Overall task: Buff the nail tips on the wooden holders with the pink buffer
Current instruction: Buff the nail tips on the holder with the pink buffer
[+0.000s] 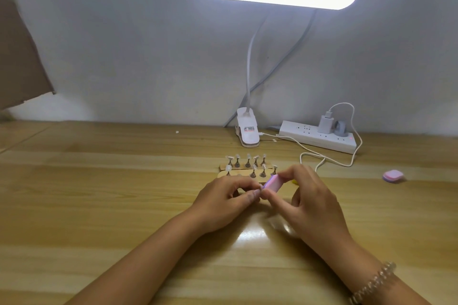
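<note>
Two wooden holders (223,168) lie side by side on the wooden table (99,193), with several small metal stands carrying clear nail tips (247,157). My right hand (309,195) pinches the pink buffer (271,182), a small pink and purple block, just in front of the holders. My left hand (223,200) is closed on something small at the buffer's near end. It looks like a nail tip on its stand, but my fingers hide most of it.
A clip lamp (247,131) stands behind the holders, its lit bar overhead. A white power strip (319,138) with a charger and cable lies at the back right. A second pink block (393,176) sits far right. Cardboard leans at the left wall.
</note>
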`<state>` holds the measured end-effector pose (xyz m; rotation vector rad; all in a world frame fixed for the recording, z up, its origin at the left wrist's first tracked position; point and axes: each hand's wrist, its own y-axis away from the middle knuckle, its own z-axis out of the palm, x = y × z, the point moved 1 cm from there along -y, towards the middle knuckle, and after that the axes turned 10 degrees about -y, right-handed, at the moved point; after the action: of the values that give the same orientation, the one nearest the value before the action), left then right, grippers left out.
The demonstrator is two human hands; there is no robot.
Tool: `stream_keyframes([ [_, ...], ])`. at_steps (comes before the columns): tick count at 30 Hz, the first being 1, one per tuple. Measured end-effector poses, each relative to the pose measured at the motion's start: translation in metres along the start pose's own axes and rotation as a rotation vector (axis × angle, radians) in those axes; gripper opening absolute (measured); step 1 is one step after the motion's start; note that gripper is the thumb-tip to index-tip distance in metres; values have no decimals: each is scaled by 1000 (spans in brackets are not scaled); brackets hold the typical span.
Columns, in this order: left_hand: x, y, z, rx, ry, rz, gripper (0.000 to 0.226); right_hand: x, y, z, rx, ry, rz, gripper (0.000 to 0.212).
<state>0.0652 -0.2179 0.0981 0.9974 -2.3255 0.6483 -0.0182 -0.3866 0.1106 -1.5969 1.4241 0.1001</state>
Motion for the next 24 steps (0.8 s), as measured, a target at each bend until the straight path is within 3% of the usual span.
stream_keyframes([
  [4, -3, 0, 0, 17, -5, -5, 18, -3, 3, 3, -112, -36, -39, 34],
  [7, -3, -1, 1, 11, -11, 1, 15, 4, -1, 1, -18, -59, 39, 31],
  [11, -2, 0, 1, 2, 4, -12, 26, 0, 2, 4, -109, -60, -33, 32],
  [15, -2, 1, 0, -6, -17, 6, 15, 7, -4, 0, -37, -120, 77, 30],
  [19, -2, 1, 0, -16, -27, -9, 27, 0, 1, 2, -101, -151, 7, 30],
  [24, -3, 1, 2, -11, -55, 0, 22, 3, -1, 1, -60, -62, 6, 23],
])
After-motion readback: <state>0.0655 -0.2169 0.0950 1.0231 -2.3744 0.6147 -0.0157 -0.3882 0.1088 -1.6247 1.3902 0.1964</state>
